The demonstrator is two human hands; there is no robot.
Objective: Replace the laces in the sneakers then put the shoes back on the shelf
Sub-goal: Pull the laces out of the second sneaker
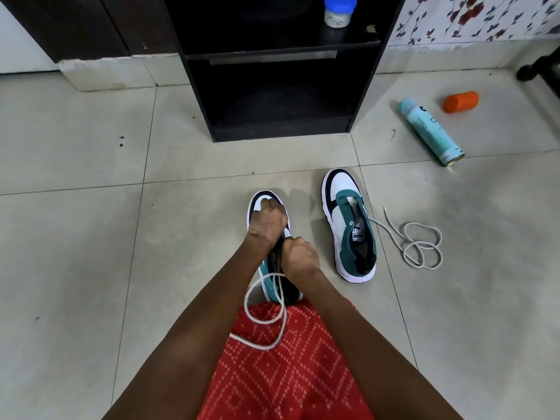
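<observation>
The near sneaker [274, 269] stands on the tiled floor [91, 237] directly in front of the person, toe pointing at the shelf [281, 133]. The left hand [268, 221] is curled over its front half and holds it down. The right hand [300, 254] is closed tight at the tongue, but the view does not show whether it pinches lace or tongue. The white lace [274, 344] runs from the shoe's opening in loose loops onto the red garment [288, 374]. Risk 1: the slack loops cross one another, so a hard pull may draw them into a knot. Risk 2: both hands cover the eyelets, so a skipped or doubled hole would likely go unnoticed. Risk 3: one end may run short if the lengths are not evened. The second sneaker [348, 225] lies just to the right, apart from the first. A grey lace [421, 247] is coiled on the tiles beside it, and one end reaches the shoe's eyelet row. That coil lies where a right elbow or sleeve sweeping outward could drag it. The shelf's lower bay stands open and near, with bare tile between it and both shoes. A spray can [430, 131] and an orange container [460, 101] lie well to the right, outside that path. A blue-lidded jar [339, 12] stands on the shelf's upper board.
</observation>
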